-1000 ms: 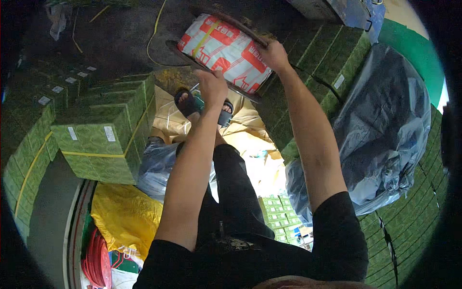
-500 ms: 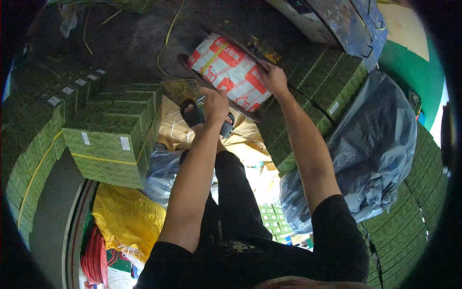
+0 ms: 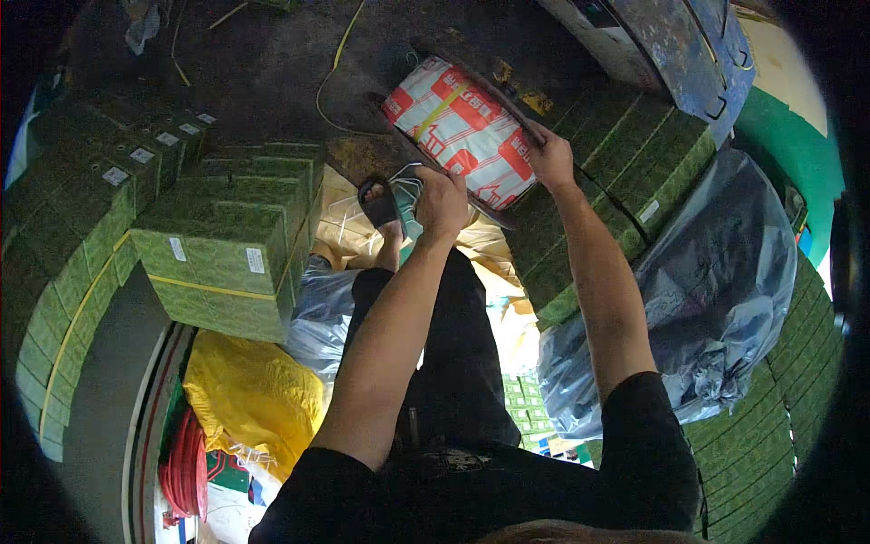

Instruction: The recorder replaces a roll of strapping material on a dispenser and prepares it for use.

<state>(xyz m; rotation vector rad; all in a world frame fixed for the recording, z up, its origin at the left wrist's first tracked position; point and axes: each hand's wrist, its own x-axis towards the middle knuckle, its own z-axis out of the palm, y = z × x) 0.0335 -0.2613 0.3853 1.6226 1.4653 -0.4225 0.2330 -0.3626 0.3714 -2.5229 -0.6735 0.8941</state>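
From the head camera, your two hands meet on a red-and-white printed bundle (image 3: pixel 462 131) that lies tilted at about 12 o'clock from your body, with one yellow strap already running across it. Your right hand (image 3: pixel 550 161) is closed on the bundle's near right edge, at roughly 1 o'clock, fingers curled over the rim and steadying it. Your left hand (image 3: pixel 441 201) sits at the bundle's lower left edge, about 11 o'clock, fingers drawn together around a clutch of thin pale straps (image 3: pixel 410 195); whether it also presses the bundle itself cannot be told from here.

The bundle rests on top of a stack of green cartons (image 3: pixel 625 172) that runs away toward 2 o'clock. A second block of green cartons (image 3: pixel 227 263), bound with a yellow band, stands at 9 o'clock, well apart from your hands. A blue-grey plastic sack (image 3: pixel 716 299) slumps at 3 o'clock, and a yellow bag (image 3: pixel 254 399) lies at 8 o'clock near your legs.

As a judgement: you look partway through handling this bundle. It is up on the stack and strapped once, but both hands remain on it, so it is not yet settled or released. The loose straps in your left hand are not yet applied to anything.
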